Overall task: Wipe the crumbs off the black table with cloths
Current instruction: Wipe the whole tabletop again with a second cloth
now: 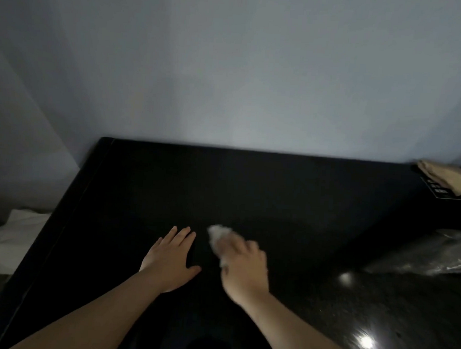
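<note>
Head view: dim, right side blurred.
Black table [277,190]: spanned lower frame, against wall [230,66].
Left hand [174,257]: lay flat on table, fingers straight, empty.
Right hand [245,267]: gripped cloth [219,234], pressed at mid-table.
Cloth: small white wad.
Risk: crumbs unseen in dimness; patches probably missed.

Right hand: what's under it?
A crumpled white cloth sits under the right hand on the black table; its far end shows beyond the hand. The rest, and the tabletop beneath, are covered.
</note>
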{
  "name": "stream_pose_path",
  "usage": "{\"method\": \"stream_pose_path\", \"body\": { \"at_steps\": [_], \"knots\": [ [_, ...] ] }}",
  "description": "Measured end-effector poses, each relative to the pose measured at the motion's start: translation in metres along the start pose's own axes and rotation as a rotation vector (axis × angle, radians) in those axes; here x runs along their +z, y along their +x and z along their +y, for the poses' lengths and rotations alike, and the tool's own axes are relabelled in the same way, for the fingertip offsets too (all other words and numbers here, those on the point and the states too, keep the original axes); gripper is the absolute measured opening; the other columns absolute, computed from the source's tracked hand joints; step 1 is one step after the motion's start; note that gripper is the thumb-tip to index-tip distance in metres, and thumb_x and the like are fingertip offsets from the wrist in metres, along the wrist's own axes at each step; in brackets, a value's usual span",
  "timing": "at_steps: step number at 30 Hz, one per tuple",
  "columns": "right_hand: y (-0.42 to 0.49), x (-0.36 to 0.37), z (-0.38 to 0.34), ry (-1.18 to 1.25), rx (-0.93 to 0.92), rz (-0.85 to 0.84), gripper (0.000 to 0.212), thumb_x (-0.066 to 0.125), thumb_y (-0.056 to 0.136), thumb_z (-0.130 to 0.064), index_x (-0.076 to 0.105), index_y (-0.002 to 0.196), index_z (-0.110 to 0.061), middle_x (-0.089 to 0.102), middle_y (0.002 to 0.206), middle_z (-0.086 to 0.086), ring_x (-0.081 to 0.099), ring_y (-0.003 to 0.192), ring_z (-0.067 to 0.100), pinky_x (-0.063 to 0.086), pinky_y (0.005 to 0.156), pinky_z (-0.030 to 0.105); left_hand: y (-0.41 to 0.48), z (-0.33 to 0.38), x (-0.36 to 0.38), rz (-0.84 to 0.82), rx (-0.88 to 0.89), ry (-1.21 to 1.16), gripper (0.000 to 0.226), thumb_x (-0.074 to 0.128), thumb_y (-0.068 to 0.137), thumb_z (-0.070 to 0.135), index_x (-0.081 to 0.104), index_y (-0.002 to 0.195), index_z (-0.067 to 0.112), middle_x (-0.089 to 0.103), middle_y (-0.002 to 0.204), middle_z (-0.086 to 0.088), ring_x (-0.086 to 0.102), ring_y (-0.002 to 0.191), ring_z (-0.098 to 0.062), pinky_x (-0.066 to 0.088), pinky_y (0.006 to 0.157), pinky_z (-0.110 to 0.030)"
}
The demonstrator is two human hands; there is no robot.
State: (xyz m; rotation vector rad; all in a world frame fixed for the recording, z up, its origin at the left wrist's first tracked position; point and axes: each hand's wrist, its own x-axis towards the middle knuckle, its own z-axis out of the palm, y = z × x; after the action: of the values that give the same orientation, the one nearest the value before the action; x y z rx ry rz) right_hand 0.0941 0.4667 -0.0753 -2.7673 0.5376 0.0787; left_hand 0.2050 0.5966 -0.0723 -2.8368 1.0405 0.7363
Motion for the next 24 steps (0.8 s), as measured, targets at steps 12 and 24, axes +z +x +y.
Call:
{"method": "stream_pose_path", "body": {
  "at_steps": [12,24],
  "knots": [
    [0.065,-0.009,0.021,-0.025,0.344,0.063,0.060,0.045,0.087,-0.013,0.027,0.140,-0.033,0.029,0.148,0.003,0.038,0.119,0.031,0.036,0.096,0.041,0.005,-0.018,0.001,-0.003,-0.045,-0.020,0.106,0.050,0.080,0.070,-0.009,0.151,0.018,-0.014,0.159,0.001,-0.014,0.146,-0.022,0.000,0.118,-0.040],
    [0.071,-0.020,0.045,-0.013,0.466,0.101,0.052,0.046,0.090,-0.018,0.032,0.137,-0.037,0.033,0.147,-0.002,0.041,0.119,0.030,0.036,0.095,0.041,0.006,-0.018,-0.004,-0.063,-0.022,-0.012,0.109,0.053,0.080,0.068,-0.010,0.150,0.015,-0.018,0.158,0.000,-0.017,0.145,-0.023,-0.001,0.119,-0.041]
  ]
}}
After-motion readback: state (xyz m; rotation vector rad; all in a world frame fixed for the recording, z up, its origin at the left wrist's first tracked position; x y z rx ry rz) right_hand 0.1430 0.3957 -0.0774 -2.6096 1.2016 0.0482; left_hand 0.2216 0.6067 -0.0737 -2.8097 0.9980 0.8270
